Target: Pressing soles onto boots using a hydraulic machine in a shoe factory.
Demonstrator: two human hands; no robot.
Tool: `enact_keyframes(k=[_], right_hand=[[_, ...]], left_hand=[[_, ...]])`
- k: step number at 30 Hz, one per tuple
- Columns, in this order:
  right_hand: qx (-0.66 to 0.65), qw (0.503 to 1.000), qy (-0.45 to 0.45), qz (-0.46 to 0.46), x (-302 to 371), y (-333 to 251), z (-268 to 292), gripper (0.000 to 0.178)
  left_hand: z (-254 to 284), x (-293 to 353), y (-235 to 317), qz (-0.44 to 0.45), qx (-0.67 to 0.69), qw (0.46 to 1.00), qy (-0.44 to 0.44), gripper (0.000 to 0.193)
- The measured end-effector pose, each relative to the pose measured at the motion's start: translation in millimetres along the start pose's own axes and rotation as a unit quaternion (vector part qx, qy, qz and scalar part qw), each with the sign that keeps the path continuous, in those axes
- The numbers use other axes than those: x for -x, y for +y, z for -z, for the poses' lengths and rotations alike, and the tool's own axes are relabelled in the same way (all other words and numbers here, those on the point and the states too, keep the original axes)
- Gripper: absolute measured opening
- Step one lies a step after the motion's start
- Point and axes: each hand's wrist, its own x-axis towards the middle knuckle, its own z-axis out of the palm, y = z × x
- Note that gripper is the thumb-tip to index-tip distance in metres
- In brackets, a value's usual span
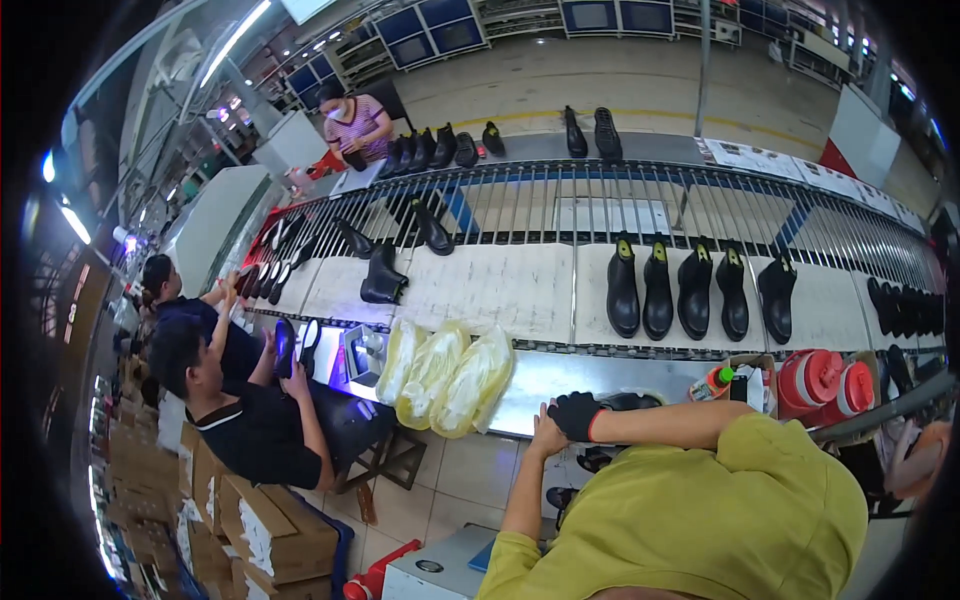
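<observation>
My left hand [548, 436], bare, meets my right hand [575, 415] at the near edge of the metal worktop [570, 375]. A black glove with a red cuff covers the right hand. The left fingers appear closed against the glove's finger end; the right fingers are partly hidden where the hands overlap. A dark shoe [632, 401] lies just beyond my right forearm. To the left of my hands sit several yellowish plastic bags [470, 380] with white contents. Across the worktop, a row of black ankle boots [695, 290] with yellow-green inside rests on the pale conveyor.
Behind the pale conveyor [510, 290] runs a roller rack [560, 185]. Red-lidded jugs [810, 380] and a green-and-red bottle [711, 384] stand at right. At left, a seated person [260, 430] holds a dark shoe. Cardboard boxes [275, 530] are stacked at lower left.
</observation>
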Motion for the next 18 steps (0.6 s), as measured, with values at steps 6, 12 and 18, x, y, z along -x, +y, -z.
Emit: enact_keyframes(k=[6, 12, 18], right_hand=[[-0.082, 0.991, 0.028, -0.101, 20, 17, 1, 0.036], [-0.067, 0.997, -0.040, -0.028, 23, 27, 3, 0.025], [-0.177, 0.983, -0.013, -0.040, 37, 42, 5, 0.024]], left_hand=[[10, 11, 8, 0.069, 0.016, 0.997, -0.007, 0.127], [33, 17, 23, 0.088, -0.018, 0.994, -0.055, 0.123], [45, 10, 29, 0.086, -0.014, 0.994, -0.061, 0.123]])
